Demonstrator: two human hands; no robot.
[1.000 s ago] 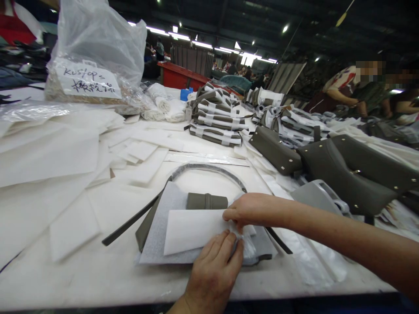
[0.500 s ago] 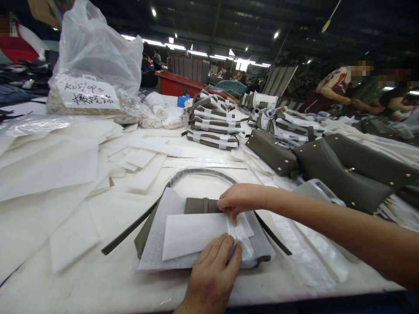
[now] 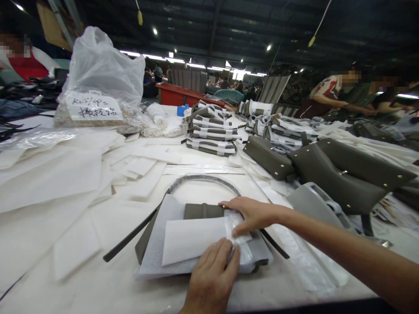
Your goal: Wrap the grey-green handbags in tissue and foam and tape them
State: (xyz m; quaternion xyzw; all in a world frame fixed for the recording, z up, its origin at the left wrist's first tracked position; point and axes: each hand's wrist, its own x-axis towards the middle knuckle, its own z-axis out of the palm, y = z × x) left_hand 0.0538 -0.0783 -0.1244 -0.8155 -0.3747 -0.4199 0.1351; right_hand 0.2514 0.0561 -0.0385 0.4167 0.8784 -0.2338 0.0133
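A flat olive-grey bag part (image 3: 203,211) with a curved strap (image 3: 203,179) lies in front of me on the white table (image 3: 108,283). A white foam sheet (image 3: 157,244) and a white paper piece (image 3: 193,237) cover most of it. My left hand (image 3: 211,279) presses flat on the paper's near right corner, fingers together. My right hand (image 3: 250,214) lies flat on a small clear plastic piece (image 3: 238,240) at the paper's right end, fingers spread. Neither hand grips anything.
Loose white sheets (image 3: 52,174) cover the table's left half. A clear plastic bag with a handwritten label (image 3: 94,107) stands at the back left. Stacked wrapped straps (image 3: 211,131) and olive-grey bags (image 3: 327,174) fill the back and right. Other people work at the far right (image 3: 330,93).
My right hand has gone from pinching the plastic piece at the paper's edge to lying flat on it with fingers spread. My left hand has kept pressing the paper.
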